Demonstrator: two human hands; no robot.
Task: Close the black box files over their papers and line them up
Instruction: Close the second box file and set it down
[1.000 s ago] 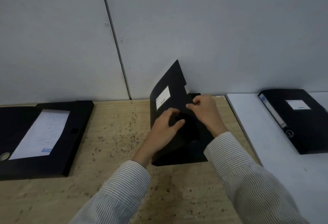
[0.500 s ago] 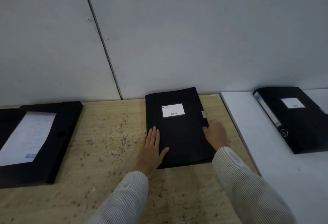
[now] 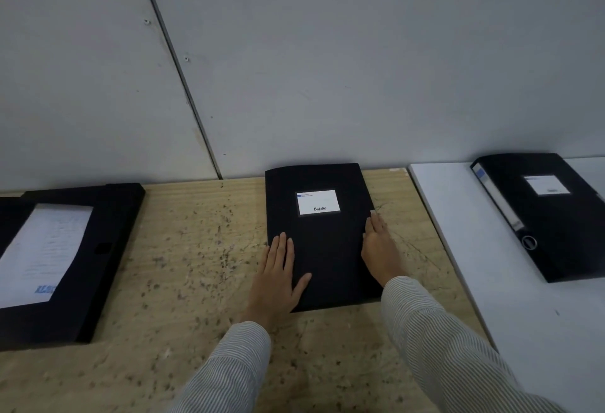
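Observation:
A closed black box file with a white label lies flat in the middle of the wooden table, against the wall. My left hand rests flat on its near left edge, fingers spread. My right hand presses along its right edge beside the clasp. At the far left an open black box file shows a white sheet of paper inside. A third black box file, closed, lies at an angle on the white table at the right.
The speckled wooden table meets a white table on the right. A grey panelled wall runs directly behind both tables.
The middle file's lid, raised a second ago, has come down flat. Both hands moved from the flap to the file's left and right edges.

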